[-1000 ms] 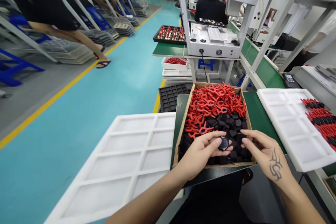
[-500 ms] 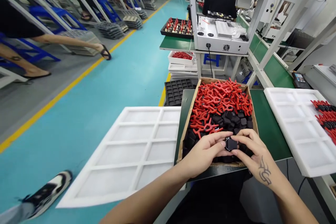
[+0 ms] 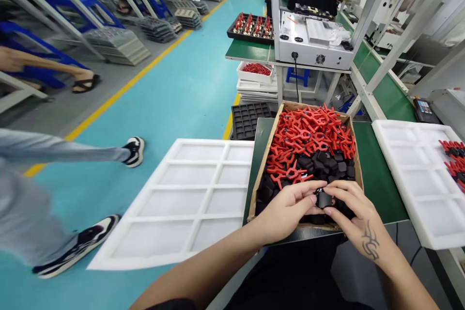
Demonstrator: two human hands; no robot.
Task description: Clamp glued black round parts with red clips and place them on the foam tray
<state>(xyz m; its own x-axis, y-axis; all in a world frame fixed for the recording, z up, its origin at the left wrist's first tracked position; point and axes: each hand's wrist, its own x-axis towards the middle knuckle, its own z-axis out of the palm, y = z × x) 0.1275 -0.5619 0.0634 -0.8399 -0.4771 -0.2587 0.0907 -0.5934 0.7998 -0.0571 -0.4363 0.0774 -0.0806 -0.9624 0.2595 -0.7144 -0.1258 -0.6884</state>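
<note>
Between the fingertips of both hands is a small black rounded-square piece (image 3: pixel 324 199), glossy along one edge. My left hand (image 3: pixel 292 207) pinches it from the left, and my right hand (image 3: pixel 350 206) grips it from the right. Both hands are over the near end of a cardboard box (image 3: pixel 267 143). Red spring clamps (image 3: pixel 308 131) are heaped in the far part of this box. Loose black rounded-square pieces (image 3: pixel 323 162) fill its nearer part, partly hidden by my hands.
A white divided tray (image 3: pixel 198 179) lies left of the box; another white tray (image 3: pixel 417 169) at right holds red clamps with black pieces. Beyond stand a white machine (image 3: pixel 308 53) and a black tray of clamped parts (image 3: pixel 250 34). A person's legs (image 3: pixel 65 150) are in the left aisle.
The black piece has tilted slightly between my fingers. At left, the walking person has come further into view. The view has shifted a little.
</note>
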